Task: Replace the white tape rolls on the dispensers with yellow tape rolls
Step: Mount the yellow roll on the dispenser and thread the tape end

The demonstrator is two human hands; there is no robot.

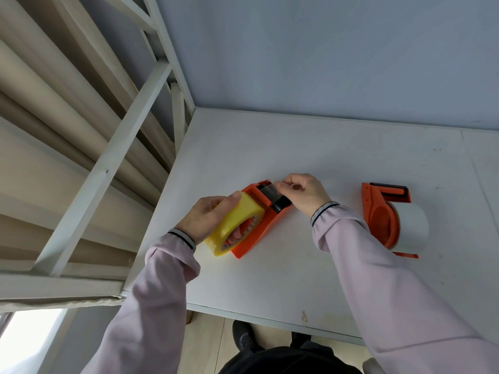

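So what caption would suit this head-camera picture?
Left hand steadies yellow tape roll on orange dispenser; right hand threads its tape end.

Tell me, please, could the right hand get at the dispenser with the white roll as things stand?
Probably yes: the second dispenser lies in the open beside the right hand, though that hand is pinching tape at the first dispenser.
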